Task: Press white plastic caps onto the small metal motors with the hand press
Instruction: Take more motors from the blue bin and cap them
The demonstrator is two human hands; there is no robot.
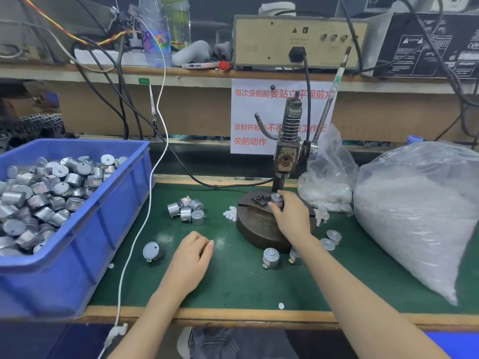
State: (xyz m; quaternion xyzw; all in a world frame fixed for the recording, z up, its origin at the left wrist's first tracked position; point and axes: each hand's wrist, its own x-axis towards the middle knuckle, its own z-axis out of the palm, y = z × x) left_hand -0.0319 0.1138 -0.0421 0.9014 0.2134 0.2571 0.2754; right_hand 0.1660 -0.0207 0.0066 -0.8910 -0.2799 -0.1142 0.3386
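Head view is showing the right hand [290,216] pinching a motor [276,199] seated on the hand press [261,224] base, while the left hand [193,257] is lying loosely curled on the green mat [233,281], well apart.

Right hand [290,216] grips motor [276,199] under press [285,156].

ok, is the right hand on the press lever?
No, the right hand grips the motor seated on the press base, while the lever stands untouched above.
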